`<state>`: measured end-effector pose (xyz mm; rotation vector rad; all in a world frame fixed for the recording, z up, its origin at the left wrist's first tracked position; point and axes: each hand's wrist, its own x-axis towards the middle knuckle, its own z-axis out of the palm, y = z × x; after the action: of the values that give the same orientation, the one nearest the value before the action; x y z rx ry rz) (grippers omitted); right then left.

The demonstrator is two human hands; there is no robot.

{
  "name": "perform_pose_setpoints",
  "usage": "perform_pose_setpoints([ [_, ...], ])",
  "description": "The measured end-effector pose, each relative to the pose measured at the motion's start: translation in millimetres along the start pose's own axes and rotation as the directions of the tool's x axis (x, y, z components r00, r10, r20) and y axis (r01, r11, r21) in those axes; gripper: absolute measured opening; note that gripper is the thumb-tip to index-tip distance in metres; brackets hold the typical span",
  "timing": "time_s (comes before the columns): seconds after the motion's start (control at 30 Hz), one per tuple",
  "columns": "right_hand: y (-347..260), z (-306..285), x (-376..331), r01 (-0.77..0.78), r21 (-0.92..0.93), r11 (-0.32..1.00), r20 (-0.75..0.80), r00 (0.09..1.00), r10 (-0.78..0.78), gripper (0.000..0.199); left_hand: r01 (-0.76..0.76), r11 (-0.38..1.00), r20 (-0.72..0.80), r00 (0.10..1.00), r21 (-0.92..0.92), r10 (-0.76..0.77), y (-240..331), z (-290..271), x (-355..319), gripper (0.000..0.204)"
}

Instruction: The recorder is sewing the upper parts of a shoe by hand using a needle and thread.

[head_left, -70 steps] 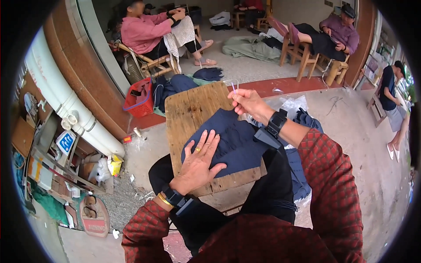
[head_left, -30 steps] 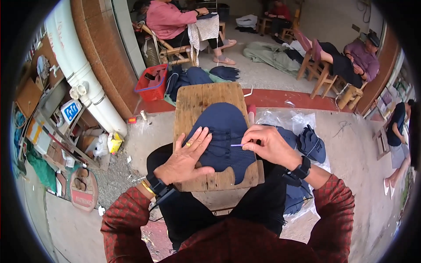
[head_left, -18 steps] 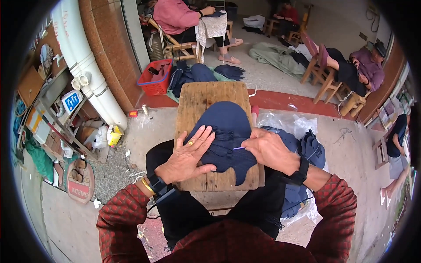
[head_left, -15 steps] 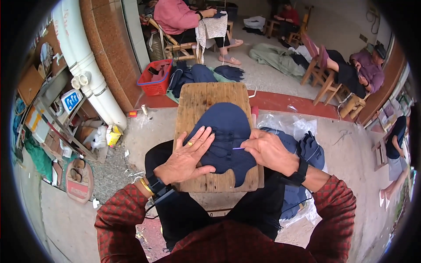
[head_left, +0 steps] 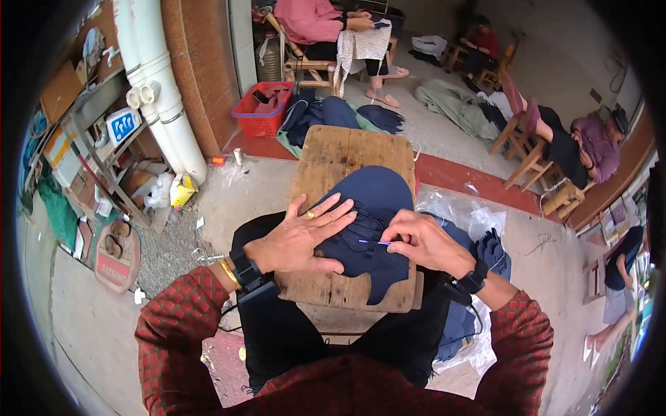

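A dark navy piece of material (head_left: 380,186), rounded at the far end and notched at the near end, lies on a wooden stool top (head_left: 322,152) between my knees. Dark cords or strips cross its middle. My left hand (head_left: 295,237) rests flat on its left side, fingers stretched and spread, a ring on one. From the right, my right hand (head_left: 429,241) pinches a thin purple stick-like tool (head_left: 383,243) between thumb and fingertips. The tool's far end points left among the cords; its exact tip is too small to make out.
More navy pieces (head_left: 491,253) lie on clear plastic to my right. Beyond the stool stand a red basket (head_left: 262,123) and a dark cloth heap (head_left: 322,114). White pipes (head_left: 163,104) and a cluttered shelf (head_left: 104,159) are at left. Several people sit farther off.
The view has shifted, so the scene sits a little farther right. My right hand has drawn its fingers in, and the purple tool now reaches into the cords. My left hand still presses the navy piece.
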<state>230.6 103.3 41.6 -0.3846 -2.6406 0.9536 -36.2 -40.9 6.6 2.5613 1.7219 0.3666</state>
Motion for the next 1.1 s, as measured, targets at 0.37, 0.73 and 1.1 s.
perform_pose_setpoints([
  [0.37, -20.0, 14.5, 13.6, -0.114, -0.042, 0.993, -0.132, 0.985, 0.108, 0.016, -0.058, 0.998, 0.009, 0.998, -0.009, 0.058, -15.5, 3.1, 7.5, 0.108],
  [0.73, -44.8, 32.6, 43.0, -0.059, -0.429, 0.901, 0.028, 0.996, 0.079, 0.019, -0.011, 0.982, -0.088, 0.996, -0.189, -0.006, -23.0, 3.0, 4.9, 0.143],
  [1.1, -27.5, 35.9, 40.6, -0.015, -0.356, 0.934, 0.084, 0.995, 0.048, 0.020, -0.077, 0.958, -0.330, 0.944, -0.276, -0.019, -23.3, -6.5, 2.0, 0.038],
])
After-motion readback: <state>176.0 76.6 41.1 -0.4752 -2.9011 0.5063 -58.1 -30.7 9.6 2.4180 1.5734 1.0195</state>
